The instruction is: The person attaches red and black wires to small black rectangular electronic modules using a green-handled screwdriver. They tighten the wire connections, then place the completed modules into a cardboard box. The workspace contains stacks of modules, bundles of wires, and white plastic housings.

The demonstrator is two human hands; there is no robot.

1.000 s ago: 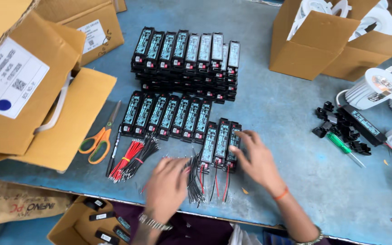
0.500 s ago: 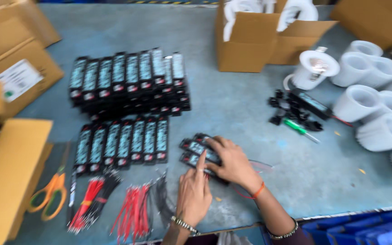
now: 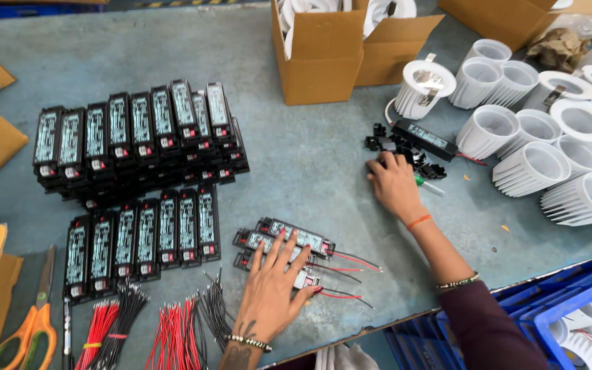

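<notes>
left hand (image 3: 272, 291) flat, spread on black drivers (image 3: 286, 243) | right hand (image 3: 393, 183) touching black clips (image 3: 405, 147)

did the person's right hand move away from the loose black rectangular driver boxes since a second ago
Yes. The right hand left the loose black driver boxes under the left hand and reached right, to the small black clips.

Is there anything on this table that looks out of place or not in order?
Mostly tidy. The black driver units stand in neat rows, but three loose units under the left hand lie askew. Small black parts lie scattered by the right hand.
</notes>
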